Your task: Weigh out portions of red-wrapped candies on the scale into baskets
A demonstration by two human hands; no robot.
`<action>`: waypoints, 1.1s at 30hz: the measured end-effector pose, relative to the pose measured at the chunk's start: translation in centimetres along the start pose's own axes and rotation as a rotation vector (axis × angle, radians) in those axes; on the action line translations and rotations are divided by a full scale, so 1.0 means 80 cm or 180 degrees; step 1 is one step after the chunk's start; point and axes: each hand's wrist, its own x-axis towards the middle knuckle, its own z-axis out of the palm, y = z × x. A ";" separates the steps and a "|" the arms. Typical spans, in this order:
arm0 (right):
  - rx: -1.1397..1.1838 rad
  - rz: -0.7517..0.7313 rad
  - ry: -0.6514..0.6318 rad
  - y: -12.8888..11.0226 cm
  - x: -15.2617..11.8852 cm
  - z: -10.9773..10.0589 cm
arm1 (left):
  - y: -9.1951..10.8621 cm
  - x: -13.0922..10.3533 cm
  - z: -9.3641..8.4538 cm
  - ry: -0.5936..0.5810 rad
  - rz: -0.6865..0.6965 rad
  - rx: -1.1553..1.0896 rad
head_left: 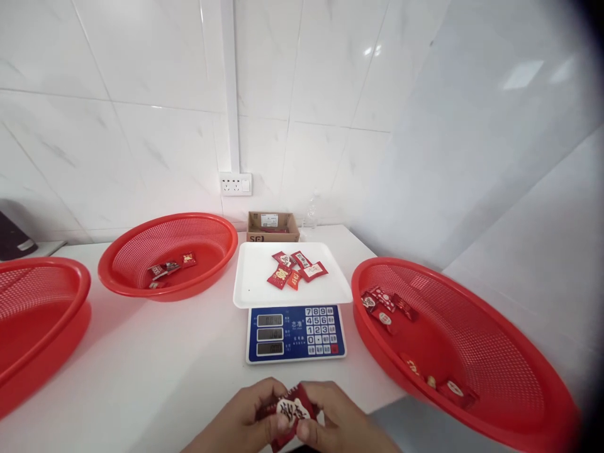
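Observation:
At the bottom centre, my left hand (257,415) and my right hand (330,418) pinch a dark red wrapped snack packet (293,408) between thumbs and fingers. White patches with dark characters show on its front; part of it is hidden by my fingers. Just beyond my hands stands a weighing scale (296,335) with a blue keypad panel and grey displays too faint to read. On its white tray (255,277) lie several small red snack packets (297,269), some overlapping.
A red plastic basket (472,314) holding several packets stands at the right. Two more red baskets are at the left, one (165,233) with a few packets, one (42,340) cut off by the frame. Behind the scale are a cardboard box (274,236) and a clear bottle (312,212).

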 end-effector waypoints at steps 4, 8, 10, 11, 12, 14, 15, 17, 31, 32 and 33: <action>0.0800 0.0285 0.0176 0.026 -0.013 0.026 | 0.002 0.003 0.023 -0.0154 -0.0220 -0.0013; 0.0759 0.0189 0.0288 0.030 -0.024 0.019 | 0.000 0.004 0.031 -0.0023 -0.0371 0.0562; 0.0862 0.0191 0.0273 0.031 -0.027 0.016 | -0.002 0.004 0.032 -0.0138 -0.0497 0.0544; 0.0952 0.0194 0.0270 0.032 -0.027 0.016 | -0.001 0.004 0.032 -0.0184 -0.0531 0.0441; 0.1055 0.0190 0.0280 0.033 -0.027 0.018 | -0.001 0.004 0.032 -0.0198 -0.0528 0.0339; 0.1286 0.0103 0.0297 0.034 -0.025 0.022 | 0.001 0.003 0.031 -0.0169 -0.0464 0.0200; 0.1409 0.0026 0.0278 0.034 -0.024 0.025 | 0.003 0.003 0.031 -0.0156 -0.0424 0.0150; 0.1643 -0.0135 0.0177 0.033 -0.023 0.030 | 0.005 0.003 0.030 -0.0141 -0.0371 0.0096; 0.0929 -0.0178 0.0292 0.018 -0.024 0.029 | 0.000 0.004 0.026 -0.0153 -0.0222 0.0587; 0.0869 -0.0206 0.0279 0.016 -0.024 0.027 | 0.002 0.003 0.025 -0.0174 -0.0199 0.0609; 0.0801 -0.0222 0.0281 0.014 -0.024 0.025 | 0.003 0.001 0.024 -0.0177 -0.0177 0.0629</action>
